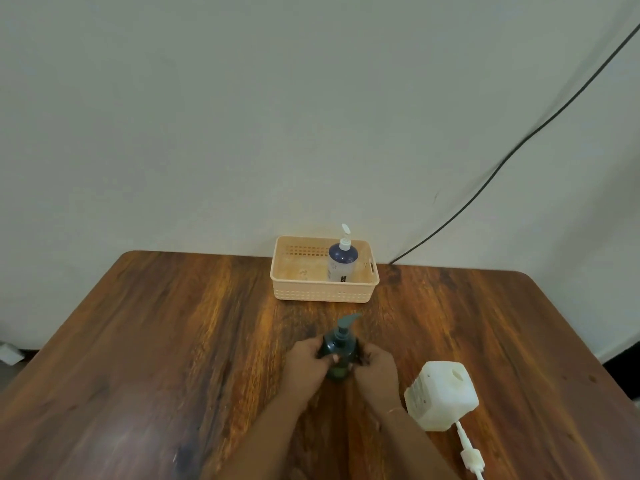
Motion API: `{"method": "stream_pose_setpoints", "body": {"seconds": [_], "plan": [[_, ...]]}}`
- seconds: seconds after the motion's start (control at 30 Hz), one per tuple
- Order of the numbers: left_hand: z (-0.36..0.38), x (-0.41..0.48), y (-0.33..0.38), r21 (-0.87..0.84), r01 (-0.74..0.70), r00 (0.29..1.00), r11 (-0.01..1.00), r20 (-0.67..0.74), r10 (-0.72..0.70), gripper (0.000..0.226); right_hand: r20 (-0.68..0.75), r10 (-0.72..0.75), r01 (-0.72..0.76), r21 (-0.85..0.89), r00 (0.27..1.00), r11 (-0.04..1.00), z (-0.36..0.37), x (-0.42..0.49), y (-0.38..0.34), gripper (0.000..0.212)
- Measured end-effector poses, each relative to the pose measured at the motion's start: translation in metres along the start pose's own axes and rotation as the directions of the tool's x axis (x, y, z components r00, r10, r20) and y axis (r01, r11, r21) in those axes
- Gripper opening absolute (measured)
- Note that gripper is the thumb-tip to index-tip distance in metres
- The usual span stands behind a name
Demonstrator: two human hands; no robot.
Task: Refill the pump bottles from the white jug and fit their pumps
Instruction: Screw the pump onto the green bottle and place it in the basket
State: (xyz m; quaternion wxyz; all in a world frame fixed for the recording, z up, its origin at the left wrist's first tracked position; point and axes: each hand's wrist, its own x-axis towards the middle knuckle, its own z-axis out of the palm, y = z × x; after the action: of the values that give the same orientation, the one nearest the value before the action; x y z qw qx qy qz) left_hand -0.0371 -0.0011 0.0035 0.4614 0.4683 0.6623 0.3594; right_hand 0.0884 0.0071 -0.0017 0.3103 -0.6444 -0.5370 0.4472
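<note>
Seemingly the pump-fitting step is finishing: left hand and right hand curl their fingers round the dark green bottle, low centre, pump on. Next it likely joins the blue bottle in the basket above, nothing between; white jug and a loose pump sit lower right on the counter

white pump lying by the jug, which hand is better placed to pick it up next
Right, probably. The white pump lies beside the jug, nearer the right hand; the left hand would have to cross the green bottle both grip.
</note>
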Motion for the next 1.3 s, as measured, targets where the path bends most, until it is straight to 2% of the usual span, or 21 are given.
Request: {"method": "stream_pose_setpoints", "body": {"seconds": [0.17, 0.33, 0.47, 0.73, 0.93, 1.3], "plan": [[-0.039, 0.045, 0.043, -0.129, -0.027, 0.998, 0.991, -0.068, 0.018, 0.02, -0.021, -0.129, 0.13, 0.034, 0.991, 0.991, 0.011, 0.051, -0.062, 0.025], [-0.077, 0.111, 0.075, -0.252, -0.074, 0.983, 0.965, -0.181, 0.028, 0.03, -0.033, -0.262, 0.262, 0.002, 0.965, 0.965, 0.027, 0.115, -0.119, 0.045], [-0.088, 0.154, 0.077, -0.266, -0.056, 0.978, 0.962, -0.21, -0.001, 0.027, 0.018, -0.216, 0.214, 0.061, 0.976, 0.975, 0.044, 0.166, -0.134, 0.049], [-0.074, 0.202, 0.042, -0.265, 0.041, 0.977, 0.963, -0.193, -0.095, 0.026, 0.131, -0.091, 0.096, -0.029, 0.987, 0.995, 0.073, 0.228, -0.106, 0.044], [-0.071, 0.216, 0.029, -0.256, 0.069, 0.966, 0.964, -0.225, -0.129, 0.024, 0.19, -0.061, 0.072, -0.051, 0.98, 0.996, 0.086, 0.256, -0.095, 0.043], [-0.067, 0.222, 0.023, -0.314, 0.09, 0.956, 0.945, -0.239, -0.171, 0.024, 0.214, -0.066, 0.076, -0.04, 0.975, 0.996, 0.092, 0.266, -0.084, 0.052]]}}
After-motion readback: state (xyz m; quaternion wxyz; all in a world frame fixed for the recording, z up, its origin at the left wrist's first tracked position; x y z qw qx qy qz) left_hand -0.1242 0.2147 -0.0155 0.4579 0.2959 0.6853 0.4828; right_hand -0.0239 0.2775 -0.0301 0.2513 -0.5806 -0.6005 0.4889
